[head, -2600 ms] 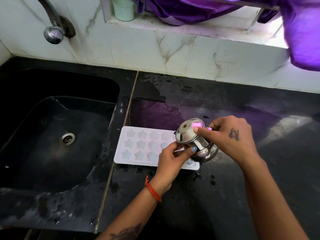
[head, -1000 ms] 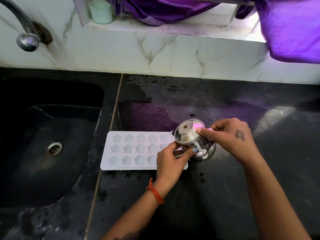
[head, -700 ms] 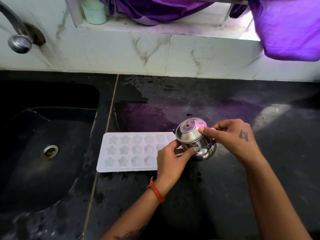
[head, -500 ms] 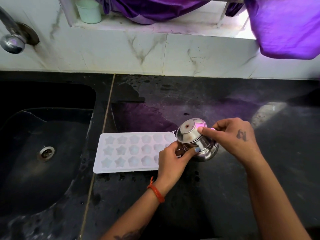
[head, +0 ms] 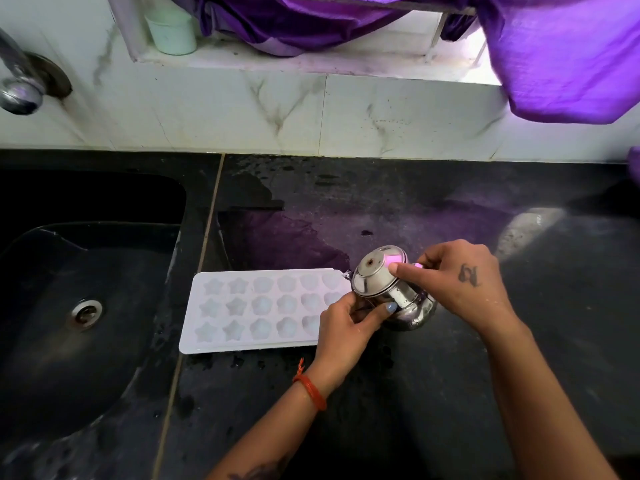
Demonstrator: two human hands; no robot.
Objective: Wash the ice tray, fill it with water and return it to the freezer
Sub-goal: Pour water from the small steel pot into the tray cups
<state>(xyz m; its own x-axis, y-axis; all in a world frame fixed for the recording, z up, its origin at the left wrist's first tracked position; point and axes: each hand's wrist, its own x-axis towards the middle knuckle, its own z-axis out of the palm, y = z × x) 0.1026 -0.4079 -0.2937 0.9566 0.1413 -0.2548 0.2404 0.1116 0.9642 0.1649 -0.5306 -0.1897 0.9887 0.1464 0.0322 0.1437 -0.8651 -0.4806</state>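
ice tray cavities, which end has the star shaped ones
The star cavities fill the two columns at the ice tray's sink-side end; the rest, toward the steel pot, look rounder.

A home kitchen: black stone counter (head: 450,393), sunken sink (head: 52,306), wall tap (head: 20,88), marble tiles (head: 242,109).

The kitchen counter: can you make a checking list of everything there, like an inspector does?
Surface: black counter, wet in patches.
Job's things: white ice tray flat on the counter beside the sink; steel pot tipped over the tray's right end.
Clutter: pale cup on the ledge.
Hands: left hand and right hand both grip the pot.
Cables: nothing seen.
Surroundings: tap, marble wall, purple cloth.
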